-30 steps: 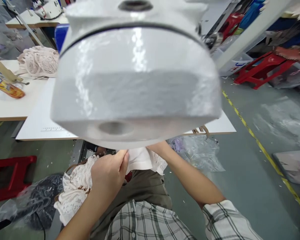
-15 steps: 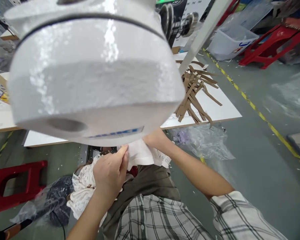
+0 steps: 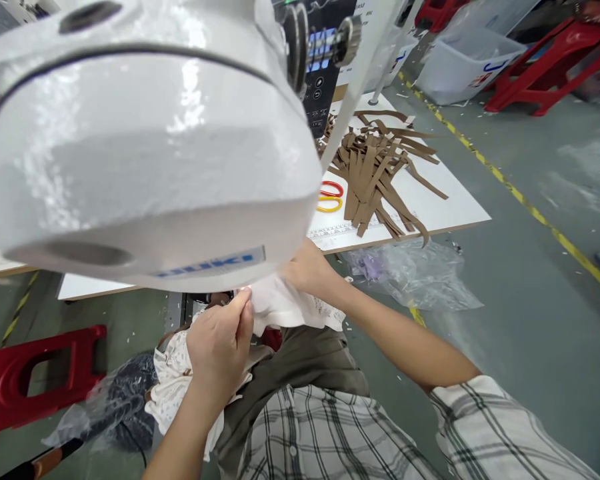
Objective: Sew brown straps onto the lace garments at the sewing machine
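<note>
A large white sewing machine head (image 3: 155,167) fills the upper left and covers the needle area. Just under its front edge, my left hand (image 3: 220,337) pinches the edge of a white fabric piece (image 3: 280,303) between thumb and fingers. My right hand (image 3: 310,270) lies on the same cloth at its right side, its fingertips partly hidden behind the machine, so their grip cannot be made out. The cloth hangs over my lap and has a patterned, lace-like part at the right. More white lace fabric (image 3: 173,377) is bunched to the left of my left hand.
Brown strips (image 3: 375,173) lie heaped on the white table (image 3: 460,210), beside scissors with red and yellow handles (image 3: 331,203). Clear plastic bags (image 3: 420,277) lie on the floor. Red stools (image 3: 75,373) stand left and far right, near a clear bin (image 3: 465,67).
My view has shifted right, so the machine sits further left and the scissors and control panel show. Both hands stay at the white cloth, with little change in their pose.
</note>
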A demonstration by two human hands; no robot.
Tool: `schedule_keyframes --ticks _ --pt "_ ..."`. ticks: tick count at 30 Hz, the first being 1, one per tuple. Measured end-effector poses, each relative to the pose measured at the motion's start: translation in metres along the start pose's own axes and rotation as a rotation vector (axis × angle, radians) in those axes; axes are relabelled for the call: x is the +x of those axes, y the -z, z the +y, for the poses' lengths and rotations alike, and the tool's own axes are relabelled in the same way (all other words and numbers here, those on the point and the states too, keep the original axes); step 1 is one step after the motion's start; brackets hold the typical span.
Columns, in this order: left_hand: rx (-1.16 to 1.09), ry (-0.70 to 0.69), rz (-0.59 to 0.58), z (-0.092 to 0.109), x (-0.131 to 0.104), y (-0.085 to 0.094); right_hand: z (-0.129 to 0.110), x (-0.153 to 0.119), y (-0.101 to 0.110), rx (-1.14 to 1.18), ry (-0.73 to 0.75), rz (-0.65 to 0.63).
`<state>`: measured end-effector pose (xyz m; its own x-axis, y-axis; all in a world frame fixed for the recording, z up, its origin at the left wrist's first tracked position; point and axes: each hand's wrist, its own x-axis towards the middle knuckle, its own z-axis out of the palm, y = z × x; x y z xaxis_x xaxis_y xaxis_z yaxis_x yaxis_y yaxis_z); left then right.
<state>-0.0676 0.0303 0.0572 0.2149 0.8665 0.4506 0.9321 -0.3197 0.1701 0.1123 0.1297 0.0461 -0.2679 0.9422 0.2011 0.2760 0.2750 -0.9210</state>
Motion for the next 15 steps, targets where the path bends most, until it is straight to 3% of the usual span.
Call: schedule_keyframes --ticks 15 --pt "-0.020 0.087 0.007 -0.0001 -0.0010 0.0025 -0.0043 -0.0015 0.0008 0.086 -0.037 0.000"
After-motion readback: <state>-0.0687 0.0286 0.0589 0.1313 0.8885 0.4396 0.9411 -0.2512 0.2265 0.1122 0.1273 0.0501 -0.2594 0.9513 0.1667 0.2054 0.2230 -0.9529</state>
